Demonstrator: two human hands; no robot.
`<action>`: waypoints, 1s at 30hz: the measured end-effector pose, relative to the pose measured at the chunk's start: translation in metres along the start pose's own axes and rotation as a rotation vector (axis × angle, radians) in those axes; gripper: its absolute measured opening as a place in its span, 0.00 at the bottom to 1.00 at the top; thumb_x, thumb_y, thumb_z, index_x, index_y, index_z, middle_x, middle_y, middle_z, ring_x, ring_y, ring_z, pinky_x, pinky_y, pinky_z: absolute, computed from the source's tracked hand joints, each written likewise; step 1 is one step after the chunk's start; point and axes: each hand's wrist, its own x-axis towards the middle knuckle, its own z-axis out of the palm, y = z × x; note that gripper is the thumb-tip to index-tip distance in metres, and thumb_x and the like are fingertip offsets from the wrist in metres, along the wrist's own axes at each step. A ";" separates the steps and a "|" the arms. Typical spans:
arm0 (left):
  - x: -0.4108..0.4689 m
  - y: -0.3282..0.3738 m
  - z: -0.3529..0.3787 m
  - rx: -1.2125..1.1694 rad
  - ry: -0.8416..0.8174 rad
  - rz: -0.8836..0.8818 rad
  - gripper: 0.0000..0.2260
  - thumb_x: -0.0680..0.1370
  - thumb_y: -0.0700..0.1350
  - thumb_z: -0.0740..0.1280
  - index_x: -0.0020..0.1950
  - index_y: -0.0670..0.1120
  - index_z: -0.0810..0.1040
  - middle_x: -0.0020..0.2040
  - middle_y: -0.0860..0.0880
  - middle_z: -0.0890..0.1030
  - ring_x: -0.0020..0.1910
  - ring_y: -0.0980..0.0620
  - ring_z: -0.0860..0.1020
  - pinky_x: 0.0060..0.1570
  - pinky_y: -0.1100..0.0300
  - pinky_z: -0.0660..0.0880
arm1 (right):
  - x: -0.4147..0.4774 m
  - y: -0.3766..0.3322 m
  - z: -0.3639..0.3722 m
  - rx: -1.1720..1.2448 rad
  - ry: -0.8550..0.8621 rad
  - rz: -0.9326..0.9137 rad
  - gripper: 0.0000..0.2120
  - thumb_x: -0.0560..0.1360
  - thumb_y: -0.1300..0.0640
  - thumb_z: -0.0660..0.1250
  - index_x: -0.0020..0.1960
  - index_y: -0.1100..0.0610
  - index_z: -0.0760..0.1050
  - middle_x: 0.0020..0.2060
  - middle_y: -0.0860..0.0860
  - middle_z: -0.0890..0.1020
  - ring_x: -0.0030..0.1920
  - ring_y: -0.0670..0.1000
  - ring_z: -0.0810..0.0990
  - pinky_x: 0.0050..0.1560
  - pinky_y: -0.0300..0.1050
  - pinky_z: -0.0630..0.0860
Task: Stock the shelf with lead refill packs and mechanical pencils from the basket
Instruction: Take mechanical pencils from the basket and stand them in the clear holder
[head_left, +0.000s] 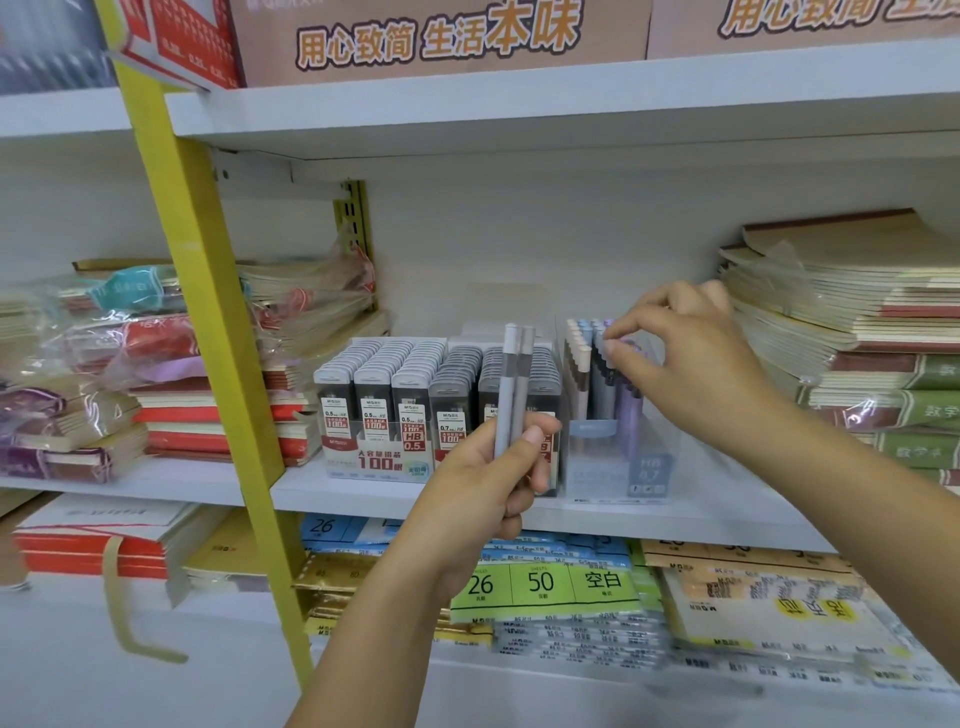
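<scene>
While the left hand (511, 467) grips two upright grey pencils (514, 384), the clear pencil box (618, 457) stands just right. The right hand (685, 358) pinches a purple pencil (628, 400) there

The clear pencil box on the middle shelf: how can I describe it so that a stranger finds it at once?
Find the yellow upright post, then follow the white middle shelf rightward past the display of lead refill packs. The clear pencil box stands directly beside it, under the right hand. Unlike its neighbour, it holds upright pastel pencils.
</scene>
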 end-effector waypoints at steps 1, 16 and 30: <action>0.000 0.001 0.000 -0.007 -0.019 0.002 0.10 0.84 0.48 0.62 0.53 0.56 0.83 0.34 0.53 0.75 0.27 0.58 0.65 0.25 0.67 0.63 | -0.003 -0.005 -0.003 0.012 0.066 -0.035 0.09 0.77 0.52 0.66 0.54 0.51 0.81 0.50 0.48 0.76 0.55 0.49 0.66 0.53 0.38 0.62; 0.000 0.001 0.008 0.041 0.020 0.000 0.11 0.84 0.54 0.59 0.53 0.58 0.81 0.36 0.54 0.77 0.27 0.58 0.64 0.24 0.67 0.62 | -0.008 -0.026 -0.037 0.794 0.165 0.061 0.09 0.80 0.62 0.63 0.56 0.52 0.73 0.41 0.51 0.85 0.40 0.46 0.83 0.38 0.33 0.75; 0.005 -0.005 0.013 0.164 0.039 0.072 0.13 0.85 0.53 0.58 0.55 0.68 0.79 0.35 0.56 0.77 0.28 0.60 0.67 0.27 0.67 0.65 | 0.021 0.018 -0.054 0.691 0.484 0.068 0.11 0.77 0.58 0.61 0.51 0.41 0.70 0.37 0.46 0.83 0.38 0.46 0.81 0.35 0.39 0.76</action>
